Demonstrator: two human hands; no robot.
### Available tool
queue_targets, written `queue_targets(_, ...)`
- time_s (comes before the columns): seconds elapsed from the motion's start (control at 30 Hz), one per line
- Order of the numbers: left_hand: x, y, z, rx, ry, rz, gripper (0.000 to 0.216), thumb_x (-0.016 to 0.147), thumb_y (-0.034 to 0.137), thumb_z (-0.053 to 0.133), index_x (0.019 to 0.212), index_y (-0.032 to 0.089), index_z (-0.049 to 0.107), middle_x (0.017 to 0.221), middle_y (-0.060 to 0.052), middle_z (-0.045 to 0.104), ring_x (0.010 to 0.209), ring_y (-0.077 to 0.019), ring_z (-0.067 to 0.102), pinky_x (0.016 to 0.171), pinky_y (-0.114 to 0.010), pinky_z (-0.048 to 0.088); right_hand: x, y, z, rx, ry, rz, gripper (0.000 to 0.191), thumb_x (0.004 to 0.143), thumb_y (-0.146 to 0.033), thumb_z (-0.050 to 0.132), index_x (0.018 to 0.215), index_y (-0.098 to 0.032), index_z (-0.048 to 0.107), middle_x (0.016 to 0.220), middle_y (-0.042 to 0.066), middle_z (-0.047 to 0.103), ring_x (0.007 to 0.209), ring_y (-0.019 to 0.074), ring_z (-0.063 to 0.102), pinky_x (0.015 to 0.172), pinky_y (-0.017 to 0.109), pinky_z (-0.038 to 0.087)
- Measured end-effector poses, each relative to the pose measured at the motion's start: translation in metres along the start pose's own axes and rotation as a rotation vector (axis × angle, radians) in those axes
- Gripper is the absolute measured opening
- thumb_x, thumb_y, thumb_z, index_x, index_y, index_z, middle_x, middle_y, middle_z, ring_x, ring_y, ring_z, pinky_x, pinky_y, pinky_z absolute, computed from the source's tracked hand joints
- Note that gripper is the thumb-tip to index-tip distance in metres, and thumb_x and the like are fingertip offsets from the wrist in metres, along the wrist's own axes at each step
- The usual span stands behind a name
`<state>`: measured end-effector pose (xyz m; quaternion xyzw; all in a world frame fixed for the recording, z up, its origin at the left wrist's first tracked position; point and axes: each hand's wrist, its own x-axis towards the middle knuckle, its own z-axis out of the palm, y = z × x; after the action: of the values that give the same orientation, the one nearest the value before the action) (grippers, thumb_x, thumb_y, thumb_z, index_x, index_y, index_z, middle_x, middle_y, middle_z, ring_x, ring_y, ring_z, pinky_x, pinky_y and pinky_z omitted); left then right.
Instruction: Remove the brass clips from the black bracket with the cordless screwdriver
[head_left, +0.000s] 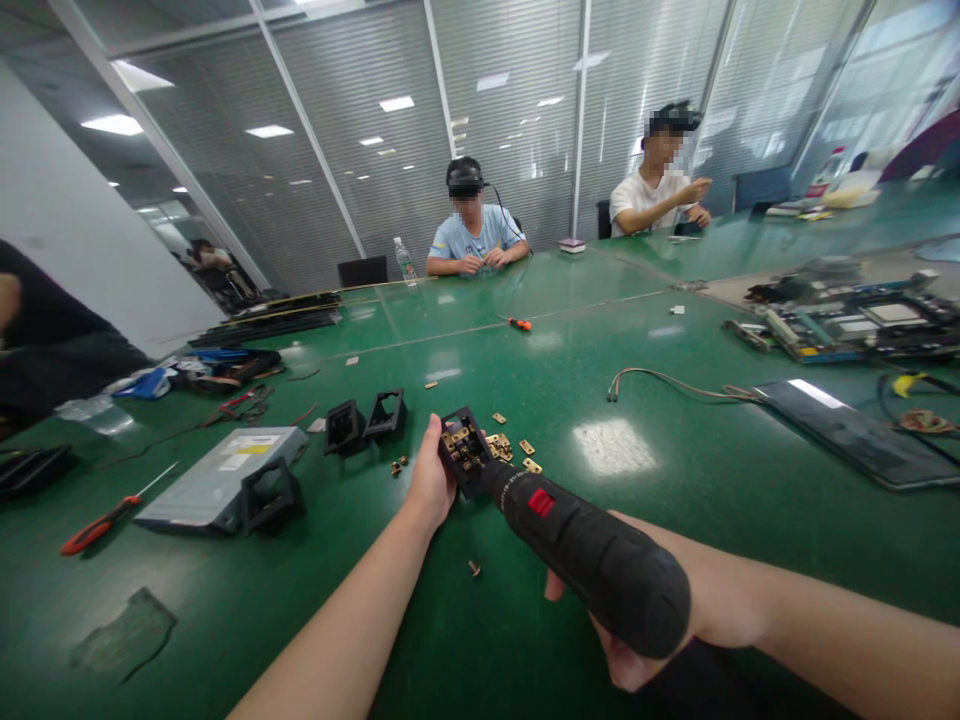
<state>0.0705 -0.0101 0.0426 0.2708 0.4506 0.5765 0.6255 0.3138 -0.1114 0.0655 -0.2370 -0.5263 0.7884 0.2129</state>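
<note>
My left hand grips a black plastic socket housing by its left side, with brass parts showing inside it. In my right hand is a black cordless drill with a red switch on top. The drill's front end reaches the housing; its bit is hidden, so I cannot tell what it touches. Several small brass plates lie just beyond the housing. Brass screws sit to its left, and one loose screw lies nearer to me.
Black frames and a metal drive box stand at left, beside an orange screwdriver. A flat black panel with wires and circuit boards lie right. Two people sit across the green table.
</note>
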Motion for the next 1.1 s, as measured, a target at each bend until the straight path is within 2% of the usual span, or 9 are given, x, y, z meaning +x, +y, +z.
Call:
queue_targets(0.13,-0.0001,0.0002,0.0001,-0.009,-0.008,-0.006,0.049,0.100,0.056,0.046,0.101,0.013,0.069,0.089,-0.014,0.078,0.086,-0.0266,0.077,0.079,-0.039,0.063,0.0007,-0.0009,-0.0002,-0.021,0.003,-0.005,0.073,0.047,-0.008,0.099,0.113,-0.008,0.066,0.068,0.002,0.077,0.061,0.0148,0.070,0.059,0.022,0.052)
queue_targets(0.47,-0.0032,0.0026,0.0028,0.007,-0.006,-0.010,0.051,0.101,0.056,0.044,0.104,0.012,0.069,0.090,-0.015,0.078,0.078,-0.0257,0.077,0.071,-0.038,0.063,0.0008,-0.0063,0.0029,-0.066,0.002,0.002,0.071,0.049,-0.020,0.102,0.110,-0.010,0.067,0.067,-0.001,0.074,0.059,0.0142,0.068,0.058,0.022,0.051)
queue_targets(0.63,-0.0029,0.0026,0.0029,-0.002,-0.007,-0.010,0.051,0.101,0.056,0.044,0.102,0.012,0.069,0.090,-0.015,0.078,0.080,-0.0254,0.077,0.074,-0.038,0.064,0.0009,-0.0063,0.0023,-0.038,-0.014,0.015,0.070,0.050,-0.014,0.100,0.112,-0.010,0.067,0.068,0.000,0.075,0.059,0.0122,0.068,0.061,0.022,0.052)
queue_targets(0.83,-0.0019,0.0014,0.0011,0.014,-0.021,0.004,0.050,0.101,0.055,0.043,0.100,0.012,0.068,0.091,-0.015,0.078,0.082,-0.0267,0.077,0.074,-0.039,0.063,0.0026,0.0003,-0.0017,-0.035,-0.034,-0.008,0.076,0.049,-0.010,0.099,0.118,-0.009,0.066,0.067,0.000,0.076,0.061,0.0149,0.071,0.060,0.022,0.053)
queue_targets(1.1,-0.0003,0.0006,0.0008,0.000,-0.013,0.006,0.049,0.101,0.055,0.044,0.100,0.012,0.069,0.089,-0.015,0.078,0.081,-0.0264,0.077,0.073,-0.038,0.063,0.0027,0.0024,-0.0019,0.027,-0.039,0.006,0.075,0.049,-0.011,0.099,0.117,-0.009,0.066,0.066,0.000,0.075,0.061,0.0155,0.071,0.062,0.024,0.056)
